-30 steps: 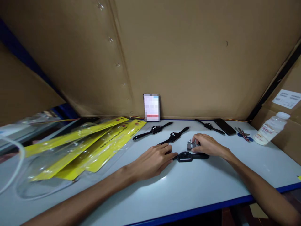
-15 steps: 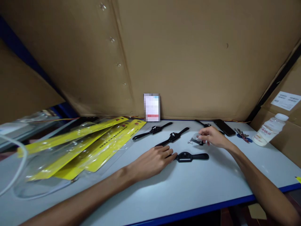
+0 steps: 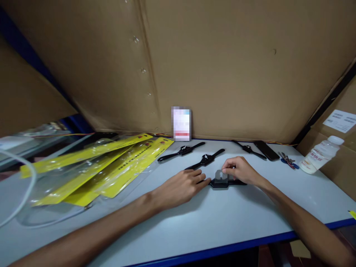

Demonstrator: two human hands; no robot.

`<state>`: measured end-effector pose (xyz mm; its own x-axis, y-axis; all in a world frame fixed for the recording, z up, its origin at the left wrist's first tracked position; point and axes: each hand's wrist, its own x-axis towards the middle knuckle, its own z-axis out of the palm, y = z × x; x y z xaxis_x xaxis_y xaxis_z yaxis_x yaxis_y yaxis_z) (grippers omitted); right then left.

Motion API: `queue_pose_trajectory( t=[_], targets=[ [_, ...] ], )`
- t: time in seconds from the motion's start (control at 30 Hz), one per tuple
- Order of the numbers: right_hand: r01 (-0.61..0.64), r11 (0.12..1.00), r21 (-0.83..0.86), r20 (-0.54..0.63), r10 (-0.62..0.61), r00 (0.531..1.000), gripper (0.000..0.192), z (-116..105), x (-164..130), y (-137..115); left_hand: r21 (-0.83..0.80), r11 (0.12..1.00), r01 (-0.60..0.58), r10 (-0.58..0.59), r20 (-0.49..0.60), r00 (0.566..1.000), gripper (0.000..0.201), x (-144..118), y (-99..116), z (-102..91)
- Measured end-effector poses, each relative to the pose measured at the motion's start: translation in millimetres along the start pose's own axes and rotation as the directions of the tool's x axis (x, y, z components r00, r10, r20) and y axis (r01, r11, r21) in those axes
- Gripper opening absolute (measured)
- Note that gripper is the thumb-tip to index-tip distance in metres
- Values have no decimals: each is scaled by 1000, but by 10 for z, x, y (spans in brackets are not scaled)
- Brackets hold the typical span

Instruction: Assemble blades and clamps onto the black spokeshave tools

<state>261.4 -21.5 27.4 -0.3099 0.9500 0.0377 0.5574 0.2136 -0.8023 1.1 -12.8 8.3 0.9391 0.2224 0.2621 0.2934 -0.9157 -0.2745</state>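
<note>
A black spokeshave body (image 3: 219, 185) lies on the table in front of me, one handle pointing left and the other right. My left hand (image 3: 182, 187) is closed around its left handle. Between the thumb and fingers of my right hand (image 3: 241, 171) is a flat grey blade (image 3: 221, 177), upright over the middle of the body; whether it touches the body I cannot tell. The right hand partly covers the right handle. Farther back lie three more black spokeshaves: one at left (image 3: 185, 150), one in the middle (image 3: 206, 159) and one at right (image 3: 248, 149).
Yellow-and-clear plastic packages (image 3: 116, 174) overlap at left beside a white cable (image 3: 32, 185). A lit phone (image 3: 181, 124) leans on the cardboard wall (image 3: 222, 74). At right are a dark phone (image 3: 266, 150), keys (image 3: 288, 160) and a white bottle (image 3: 319, 155).
My right hand has moved left and toward me, bringing the blade from the table's right over the spokeshave body. The left hand stays on the handle.
</note>
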Motion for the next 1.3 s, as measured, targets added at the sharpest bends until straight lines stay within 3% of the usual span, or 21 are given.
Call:
queue_pose_trajectory(
  t=[0.13,0.33,0.5,0.63,0.8,1.03,1.3],
  targets=[
    [-11,999,40,22,10,1000,11,37,15,43,25,1000,-8,7,9,1000,24,-1,-2,8],
    [34,999,-33,24,-34,999,8,84,29,60,24,1000,-5,5,7,1000,28,-5,-2,28],
    [65,998,-15,-140,-67,988,10,-34,33,-14,6,1000,-10,10,1,1000,31,-11,-9,30],
    [44,999,0,-169,-43,985,11,-130,34,-38,1,1000,-7,7,-2,1000,29,-14,-9,21],
    [47,999,11,-140,-45,989,10,-113,18,-26,-3,1000,-5,5,-7,1000,30,-14,-6,15],
    [57,998,1,23,-57,998,11,-16,30,64,3,1000,-1,1,36,999,30,-4,-2,-9],
    [32,999,42,21,-32,999,10,-21,44,76,-13,1000,-6,6,16,1000,31,-13,-9,0]
  ],
)
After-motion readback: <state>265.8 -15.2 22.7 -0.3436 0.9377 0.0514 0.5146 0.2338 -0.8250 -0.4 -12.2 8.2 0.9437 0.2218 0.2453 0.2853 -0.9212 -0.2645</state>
